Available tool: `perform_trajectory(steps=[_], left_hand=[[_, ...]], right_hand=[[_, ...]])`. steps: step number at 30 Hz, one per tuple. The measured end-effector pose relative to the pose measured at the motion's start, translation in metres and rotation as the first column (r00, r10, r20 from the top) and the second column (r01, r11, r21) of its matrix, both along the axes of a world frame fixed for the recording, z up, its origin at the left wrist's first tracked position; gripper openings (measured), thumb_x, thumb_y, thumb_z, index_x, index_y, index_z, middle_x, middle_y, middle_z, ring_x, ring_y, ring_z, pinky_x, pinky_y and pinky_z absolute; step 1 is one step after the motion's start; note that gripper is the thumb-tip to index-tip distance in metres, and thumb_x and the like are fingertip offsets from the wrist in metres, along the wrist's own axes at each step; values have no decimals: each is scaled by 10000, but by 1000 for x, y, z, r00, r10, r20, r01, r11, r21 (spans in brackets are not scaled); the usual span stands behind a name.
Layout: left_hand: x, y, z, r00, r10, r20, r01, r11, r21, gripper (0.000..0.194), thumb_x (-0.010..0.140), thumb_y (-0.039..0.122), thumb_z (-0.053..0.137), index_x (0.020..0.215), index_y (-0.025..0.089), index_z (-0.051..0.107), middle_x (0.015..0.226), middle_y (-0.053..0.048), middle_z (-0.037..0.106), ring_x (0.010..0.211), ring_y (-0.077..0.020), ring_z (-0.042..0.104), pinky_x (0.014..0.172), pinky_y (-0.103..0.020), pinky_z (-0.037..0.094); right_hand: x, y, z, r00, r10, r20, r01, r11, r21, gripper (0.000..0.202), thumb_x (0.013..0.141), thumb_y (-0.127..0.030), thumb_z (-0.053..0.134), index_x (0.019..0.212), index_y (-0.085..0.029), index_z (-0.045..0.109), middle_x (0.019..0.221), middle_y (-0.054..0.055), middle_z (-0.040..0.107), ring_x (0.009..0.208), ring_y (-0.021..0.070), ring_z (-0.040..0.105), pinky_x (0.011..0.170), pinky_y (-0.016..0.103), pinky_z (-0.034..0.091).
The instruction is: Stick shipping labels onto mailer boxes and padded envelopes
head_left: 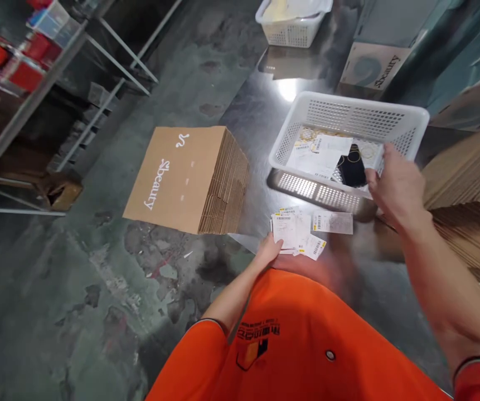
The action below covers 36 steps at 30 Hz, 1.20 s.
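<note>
The left hand's (268, 250) fingers grip the near-left edge of the paper slips (290, 228) on the table (250, 111). The right hand's (401, 181) fingers bend at the white basket (417, 117), their hold unclear; just left lies a black object (353, 170).

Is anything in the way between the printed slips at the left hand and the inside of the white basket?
Only the white basket's own near wall. I see nothing else between it and the printed slips at the left hand; the right hand is off at the basket's near right corner.
</note>
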<state>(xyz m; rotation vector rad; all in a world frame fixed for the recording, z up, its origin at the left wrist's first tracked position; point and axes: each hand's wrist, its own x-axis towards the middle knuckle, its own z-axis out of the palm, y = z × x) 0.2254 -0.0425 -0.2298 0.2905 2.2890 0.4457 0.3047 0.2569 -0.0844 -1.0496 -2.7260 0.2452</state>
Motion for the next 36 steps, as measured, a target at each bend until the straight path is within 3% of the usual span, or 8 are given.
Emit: perform_trajectory(steps=[5, 10, 15, 19, 23, 27, 32, 36], left_hand=[[0, -2, 10, 971, -69, -229, 80, 996, 39, 438, 908, 330, 539, 1307, 154, 515, 1259, -166, 626, 1184, -277, 601, 998, -392, 469], [9, 3, -1, 828, -418, -375, 456, 890, 15, 668, 870, 316, 629, 1484, 220, 384, 1528, -134, 421, 1370, -310, 415, 1100, -437, 391], [23, 9, 3, 776, -541, -325, 544, 834, -88, 695, 842, 253, 676, 1483, 221, 408, 1573, -163, 363, 1404, -368, 369, 1119, -509, 350], [41, 36, 18, 810, -483, -332, 566, 790, 234, 591, 845, 250, 676, 1412, 240, 512, 1528, -145, 438, 1378, -360, 412, 1141, -485, 331], [46, 55, 20, 922, -381, -66, 365, 803, 472, 194, 909, 259, 576, 1013, 201, 729, 1088, -92, 718, 1061, -255, 629, 1010, -373, 472], [22, 29, 8, 987, 87, 135, -141, 869, 474, 302, 945, 305, 521, 1159, 144, 661, 1056, -97, 732, 999, -229, 663, 896, -357, 546], [-2, -4, -1, 998, 21, -57, -17, 998, 63, 352, 858, 299, 645, 1160, 120, 616, 1163, -192, 680, 1099, -327, 650, 972, -453, 494], [4, -4, 0, 981, 54, -186, -39, 996, 84, 541, 855, 309, 653, 1332, 124, 478, 1312, -216, 584, 1186, -312, 606, 1009, -412, 460]], right_hand=[[19, -77, -55, 869, 369, 329, -282, 917, -284, 306, 938, -293, 568, 1199, -140, 610, 1116, 153, 681, 1008, 265, 622, 812, 339, 460], [56, -146, -125, 746, 395, 537, -182, 896, -405, 519, 904, -297, 641, 1361, -118, 473, 1200, 194, 632, 1095, 307, 596, 842, 382, 416], [71, -107, -109, 758, 414, 504, -168, 871, -462, 251, 948, -175, 473, 1136, -122, 632, 1099, 156, 651, 998, 258, 609, 738, 307, 393], [67, -77, -82, 710, 601, 366, -426, 781, -457, 228, 911, -154, 489, 1011, -176, 694, 1080, 138, 641, 1024, 276, 582, 790, 334, 404], [52, -58, -95, 771, 635, 53, -482, 635, -604, 355, 850, -242, 615, 1203, -209, 640, 1209, 108, 632, 1098, 260, 585, 913, 350, 449], [53, -42, -126, 891, 405, 203, -255, 820, -513, 577, 746, -218, 726, 1299, -160, 570, 1419, 194, 517, 1251, 385, 496, 990, 501, 422], [64, -38, -145, 922, 264, 282, -88, 853, -514, 351, 772, -191, 691, 1110, -114, 636, 1044, 231, 689, 962, 401, 639, 811, 526, 484], [65, -56, -150, 970, 134, 203, 24, 778, -628, 230, 903, -305, 506, 974, -140, 650, 934, 141, 728, 825, 276, 684, 687, 376, 534]])
